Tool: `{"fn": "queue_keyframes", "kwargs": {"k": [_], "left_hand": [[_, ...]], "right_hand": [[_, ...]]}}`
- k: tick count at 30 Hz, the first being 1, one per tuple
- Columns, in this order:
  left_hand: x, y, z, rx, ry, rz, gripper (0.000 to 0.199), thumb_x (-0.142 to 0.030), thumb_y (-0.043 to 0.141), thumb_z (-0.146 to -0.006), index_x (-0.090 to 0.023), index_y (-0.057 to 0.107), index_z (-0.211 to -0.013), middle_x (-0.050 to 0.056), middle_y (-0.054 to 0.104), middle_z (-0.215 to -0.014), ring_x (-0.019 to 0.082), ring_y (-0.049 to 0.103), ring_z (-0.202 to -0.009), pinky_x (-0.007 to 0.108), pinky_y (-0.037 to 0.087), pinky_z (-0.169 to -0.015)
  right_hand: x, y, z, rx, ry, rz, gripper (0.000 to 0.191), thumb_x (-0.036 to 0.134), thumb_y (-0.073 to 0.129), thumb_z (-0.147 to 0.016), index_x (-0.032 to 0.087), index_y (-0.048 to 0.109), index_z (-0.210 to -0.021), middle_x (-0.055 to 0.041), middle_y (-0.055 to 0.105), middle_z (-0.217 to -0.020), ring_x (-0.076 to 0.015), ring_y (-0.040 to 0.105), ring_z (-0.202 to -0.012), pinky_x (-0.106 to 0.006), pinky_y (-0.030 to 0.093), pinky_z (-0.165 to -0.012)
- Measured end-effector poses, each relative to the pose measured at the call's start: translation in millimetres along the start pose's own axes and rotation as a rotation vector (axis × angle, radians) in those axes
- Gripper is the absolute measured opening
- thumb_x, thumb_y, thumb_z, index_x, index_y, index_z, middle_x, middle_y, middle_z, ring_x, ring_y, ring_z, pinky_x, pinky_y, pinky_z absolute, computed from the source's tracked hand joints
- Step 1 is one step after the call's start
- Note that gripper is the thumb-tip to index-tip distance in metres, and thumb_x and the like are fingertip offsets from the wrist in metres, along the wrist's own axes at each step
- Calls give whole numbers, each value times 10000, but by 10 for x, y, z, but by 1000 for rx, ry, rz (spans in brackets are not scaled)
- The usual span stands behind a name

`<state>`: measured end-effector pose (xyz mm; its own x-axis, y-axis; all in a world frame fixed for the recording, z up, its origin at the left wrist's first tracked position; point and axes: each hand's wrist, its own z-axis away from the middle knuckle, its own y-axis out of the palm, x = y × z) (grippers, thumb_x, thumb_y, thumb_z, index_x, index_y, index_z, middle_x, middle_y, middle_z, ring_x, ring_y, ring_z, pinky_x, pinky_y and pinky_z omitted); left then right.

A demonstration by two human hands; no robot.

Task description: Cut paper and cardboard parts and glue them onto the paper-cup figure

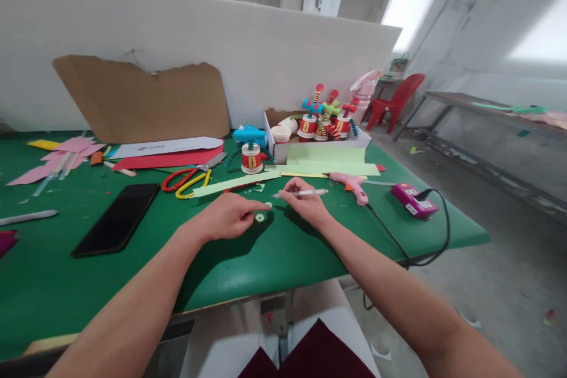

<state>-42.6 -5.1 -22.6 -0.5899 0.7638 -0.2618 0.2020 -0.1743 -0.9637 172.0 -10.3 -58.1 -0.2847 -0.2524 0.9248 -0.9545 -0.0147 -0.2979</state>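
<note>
My right hand (305, 199) is closed around a pen (312, 192) with a clear barrel, its tip pointing left just above the table. My left hand (228, 215) has its index finger stretched out, with the fingertip on a small pale green paper disc (269, 205). The other fingers of that hand are curled under, and nothing shows in them. A second small disc (260, 218) with a dark mark at its centre lies just below the fingertip. Pale green paper scraps (257, 188) lie beyond my hands.
Scissors (188, 180), a phone (117, 220) and pink paper (66, 156) lie left. Behind stand a paper-cup figure (251, 157) and a box (280, 153) of similar figures. A pink glue gun (352, 185) and a corded purple box (414, 201) lie right.
</note>
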Motion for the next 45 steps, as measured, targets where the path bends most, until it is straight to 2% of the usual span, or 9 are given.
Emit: {"fn": "queue_keyframes", "kwargs": {"k": [5,11,18,23,26,30,36,40,45], "left_hand": [[136,-90,40,8,-96,55,464,-125,435,-762,-287,651,-1141,-37,677,-678,94,546,-564,177,379,-581],[110,125,-100,-11,-83,-107,559,-129,425,-796,-340,493,-1308,-1,694,-784,152,612,-691,209,407,-614],[65,242,-213,-4,-32,-275,523,-133,454,-787,-299,532,-1276,69,707,-861,206,646,-765,267,449,-661],[192,114,-127,-64,4,-46,436,-111,448,-758,-271,670,-1097,32,720,-931,169,643,-831,246,450,-740],[301,28,-55,-1,-38,112,399,-87,451,-708,-244,735,-942,-6,736,-877,124,637,-756,196,438,-705],[357,-15,-9,87,-66,192,433,-74,438,-674,-233,742,-939,-17,737,-805,99,595,-632,169,413,-614],[300,-29,-1,114,-68,209,497,-69,424,-661,-259,722,-1010,-39,696,-695,80,504,-523,162,362,-538],[271,-48,-1,124,-56,182,504,-62,419,-656,-269,723,-1001,-40,704,-745,80,518,-554,161,369,-568],[261,-51,-11,122,-57,161,497,-62,419,-661,-272,724,-993,-38,710,-754,92,555,-600,169,385,-607]], "right_hand": [[34,-9,26,-27,28,66,247,413,647,-709,204,516,-702,37,505,-593,-101,420,-533,-224,345,-489],[42,22,-76,-241,79,-84,325,532,556,-769,211,500,-777,15,576,-614,-91,439,-466,-205,344,-425],[-40,325,-182,-55,104,-94,419,628,476,-784,221,566,-829,7,612,-603,-128,566,-549,-237,464,-535],[-4,262,-98,-84,96,-42,400,569,430,-830,205,596,-839,13,571,-529,-115,491,-500,-225,410,-501],[92,201,-31,23,176,-96,343,475,422,-833,189,610,-845,41,501,-447,-94,383,-405,-211,312,-408],[135,223,25,149,194,-163,181,339,486,-748,193,578,-806,55,511,-449,-87,382,-398,-205,293,-409],[100,262,25,103,142,-86,143,327,526,-736,204,523,-663,78,409,-407,-79,348,-390,-210,265,-414],[103,252,19,132,179,-54,65,261,532,-692,211,497,-670,76,456,-434,-81,357,-399,-210,269,-418],[77,270,7,112,98,56,202,325,588,-669,212,441,-590,78,408,-461,-80,338,-431,-217,258,-435]]}}
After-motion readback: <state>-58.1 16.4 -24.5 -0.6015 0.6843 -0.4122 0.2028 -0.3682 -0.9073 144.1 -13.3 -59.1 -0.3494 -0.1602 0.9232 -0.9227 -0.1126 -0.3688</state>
